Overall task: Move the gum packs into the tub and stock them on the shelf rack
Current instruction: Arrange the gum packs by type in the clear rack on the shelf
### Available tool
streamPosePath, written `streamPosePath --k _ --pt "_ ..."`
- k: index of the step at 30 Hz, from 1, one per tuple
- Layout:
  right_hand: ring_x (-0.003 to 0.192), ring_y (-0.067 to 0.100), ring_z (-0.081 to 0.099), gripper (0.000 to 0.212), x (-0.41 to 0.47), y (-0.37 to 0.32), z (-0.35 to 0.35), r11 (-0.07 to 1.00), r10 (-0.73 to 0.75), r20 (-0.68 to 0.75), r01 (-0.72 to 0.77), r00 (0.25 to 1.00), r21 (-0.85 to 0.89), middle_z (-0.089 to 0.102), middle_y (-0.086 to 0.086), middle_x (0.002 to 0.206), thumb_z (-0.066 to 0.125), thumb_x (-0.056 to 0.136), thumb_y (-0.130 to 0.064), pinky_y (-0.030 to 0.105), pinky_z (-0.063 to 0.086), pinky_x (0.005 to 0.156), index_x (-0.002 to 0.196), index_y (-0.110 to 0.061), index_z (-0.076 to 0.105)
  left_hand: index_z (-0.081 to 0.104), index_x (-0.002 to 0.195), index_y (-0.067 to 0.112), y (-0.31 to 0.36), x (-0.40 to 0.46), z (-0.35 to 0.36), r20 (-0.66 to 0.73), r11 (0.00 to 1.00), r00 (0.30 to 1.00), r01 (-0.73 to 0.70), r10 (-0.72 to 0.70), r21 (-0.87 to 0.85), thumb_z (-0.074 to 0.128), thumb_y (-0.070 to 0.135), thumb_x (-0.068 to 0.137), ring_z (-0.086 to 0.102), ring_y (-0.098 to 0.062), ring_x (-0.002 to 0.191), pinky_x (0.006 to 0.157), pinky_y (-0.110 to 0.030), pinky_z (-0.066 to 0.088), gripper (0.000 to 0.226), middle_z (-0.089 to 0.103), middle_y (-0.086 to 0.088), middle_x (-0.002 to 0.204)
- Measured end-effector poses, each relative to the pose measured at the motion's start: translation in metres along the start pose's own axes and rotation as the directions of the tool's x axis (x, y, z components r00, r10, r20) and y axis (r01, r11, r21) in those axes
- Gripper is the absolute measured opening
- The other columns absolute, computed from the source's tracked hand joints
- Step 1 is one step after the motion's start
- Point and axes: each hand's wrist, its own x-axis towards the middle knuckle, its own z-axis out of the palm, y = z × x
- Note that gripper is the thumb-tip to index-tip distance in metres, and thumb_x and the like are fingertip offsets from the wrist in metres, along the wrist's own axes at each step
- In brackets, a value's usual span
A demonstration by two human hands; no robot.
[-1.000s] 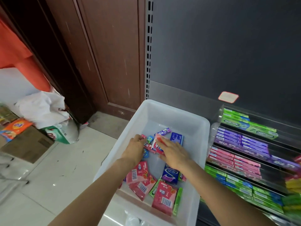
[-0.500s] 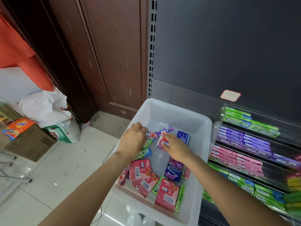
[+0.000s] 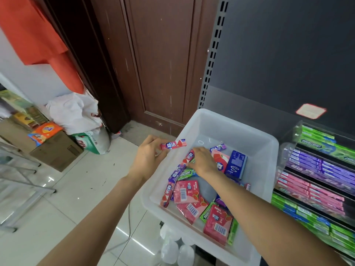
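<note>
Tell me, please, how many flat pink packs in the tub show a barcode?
3 pink packs, in the tub: one toward its left wall, one just below, one nearest the front rim. More may hide under the right arm.

Gum packs (image 3: 185, 191) lie in the tub (image 3: 238, 129), left of the shelf rack (image 3: 317, 181).

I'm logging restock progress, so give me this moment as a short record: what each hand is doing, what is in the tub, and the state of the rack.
left hand: holds a pink gum stick above the tub's left rim
right hand: down among the packs, fingers on a red stick pack
tub: white, holds mixed loose packs
blue box: in tub, beside right hand
shelf rack: rows of green, purple and pink packs
</note>
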Motion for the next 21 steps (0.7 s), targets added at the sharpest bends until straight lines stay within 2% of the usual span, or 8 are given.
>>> streamPosePath --k 4,7,11,13,14,16,18,21 --pt "0.109 0.023 0.055 0.048 0.0 -0.007 0.0 0.992 0.03 -0.13 -0.013 0.991 0.124 0.058 0.006 0.114 0.078 0.075 -0.022 0.037 0.049 0.087 0.109 -0.017 0.044 0.065 0.114 0.019 -0.004 0.003 -0.002 0.012 1.0 1.0 -0.021 0.022 -0.023 0.058 0.026 0.09 0.047 -0.005 0.085 0.064 0.0 0.036 0.026 0.05 0.003 0.104" --pt "0.098 0.021 0.062 0.033 -0.004 -0.011 -0.005 0.938 0.072 -0.125 -0.025 0.99 0.346 0.063 0.004 0.106 0.07 0.082 -0.012 0.028 0.05 0.074 0.099 -0.02 0.043 0.066 0.113 0.02 -0.005 0.005 -0.001 0.011 0.998 1.0 0.007 -0.006 -0.058 0.06 0.026 0.089 0.05 -0.007 0.087 0.066 -0.002 0.036 0.025 0.05 0.005 0.104" --pt "0.103 0.018 0.061 0.027 -0.019 -0.007 -0.02 0.844 0.125 -0.187 -0.005 0.975 0.537 0.063 0.004 0.116 0.062 0.087 -0.006 0.03 0.053 0.085 0.111 -0.017 0.056 0.068 0.105 0.024 -0.002 0.012 0.002 -0.002 0.991 1.0 0.023 -0.024 -0.135 0.063 0.027 0.088 0.056 -0.005 0.081 0.065 -0.008 0.04 0.018 0.058 0.007 0.1" --pt "0.097 0.013 0.061 0.027 -0.033 0.001 -0.033 0.783 0.172 -0.24 0.015 0.955 0.622 0.063 0.0 0.112 0.06 0.087 -0.004 0.024 0.053 0.079 0.11 -0.019 0.06 0.068 0.102 0.023 0.006 0.018 0.004 0.017 0.977 0.999 0.035 -0.032 -0.212 0.064 0.025 0.087 0.058 0.0 0.078 0.063 -0.006 0.042 0.016 0.063 0.01 0.093" --pt "0.092 0.012 0.061 0.028 -0.041 0.006 -0.041 0.75 0.199 -0.267 0.029 0.943 0.661 0.064 -0.001 0.107 0.061 0.086 -0.003 0.02 0.052 0.074 0.108 -0.02 0.061 0.068 0.1 0.022 0.012 0.02 0.006 0.02 0.964 0.999 0.032 -0.028 -0.262 0.066 0.022 0.086 0.059 0.005 0.075 0.061 -0.003 0.041 0.014 0.064 0.013 0.087" --pt "0.085 0.012 0.062 0.029 -0.059 0.017 -0.059 0.673 0.268 -0.301 0.046 0.915 0.739 0.065 -0.002 0.096 0.065 0.083 -0.002 0.022 0.051 0.073 0.105 -0.02 0.06 0.068 0.098 0.02 0.029 0.024 0.011 0.017 0.939 1.0 0.005 0.001 -0.344 0.066 0.015 0.086 0.059 0.009 0.073 0.061 0.001 0.039 0.014 0.065 0.015 0.083" --pt "0.078 0.011 0.063 0.026 -0.077 0.029 -0.077 0.601 0.347 -0.327 0.059 0.879 0.797 0.065 -0.002 0.085 0.07 0.078 0.0 0.025 0.052 0.073 0.094 -0.017 0.059 0.068 0.096 0.022 0.048 0.027 0.02 0.03 0.915 0.999 -0.029 0.045 -0.403 0.066 0.012 0.086 0.061 0.004 0.076 0.062 -0.001 0.041 0.015 0.067 0.011 0.086" --pt "0.063 -0.001 0.06 0.023 -0.107 0.049 -0.102 0.578 0.378 -0.407 0.132 0.831 0.806 0.065 -0.003 0.072 0.071 0.076 0.005 0.015 0.048 0.067 0.075 -0.015 0.06 0.066 0.097 0.022 0.082 0.028 0.039 0.062 0.878 0.99 -0.08 0.124 -0.473 0.064 0.008 0.086 0.062 -0.006 0.078 0.066 -0.008 0.047 0.018 0.069 0.007 0.09"
